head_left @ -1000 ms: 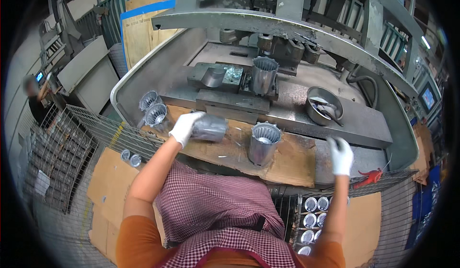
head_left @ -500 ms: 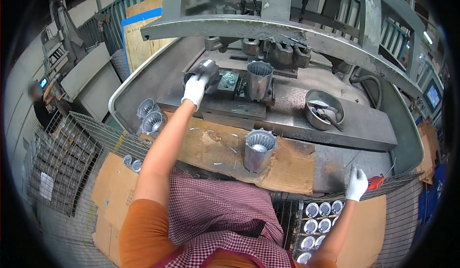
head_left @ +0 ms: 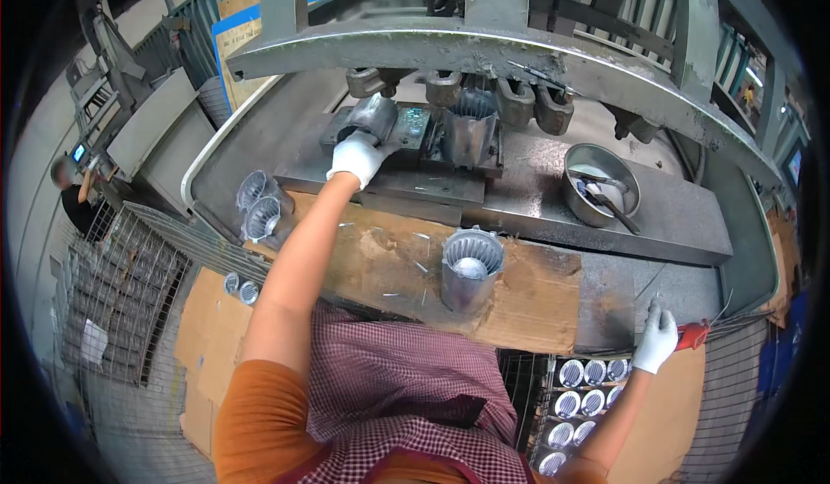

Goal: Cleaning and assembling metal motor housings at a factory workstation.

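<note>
My left hand (head_left: 354, 160), in a white glove, grips the near end of a ribbed metal housing (head_left: 374, 115). This housing lies on its side on a dark fixture block, and the glove hides part of its rim. Just right of it, a second metal housing (head_left: 469, 129) stands upright in the fixture under the press. My right hand (head_left: 656, 342), gloved too, is raised at the right beside a red-handled tool (head_left: 692, 335). Its fingers are drawn together, and what they hold is too small to make out. A third housing (head_left: 472, 278) stands open end up on the cardboard.
A steel bowl (head_left: 603, 183) with tools stands on the machine bed. Two housings (head_left: 263, 216) sit at the left on the cardboard sheet (head_left: 380, 259). Clamps (head_left: 515, 102) hang from the heavy frame overhead. Rows of round parts (head_left: 568, 404) fill a wire crate below. A person works far left.
The housing under my left hand has come down onto the block, and my thumb now sticks out to the right. My right hand has shifted slightly. The whole view has moved a little.
</note>
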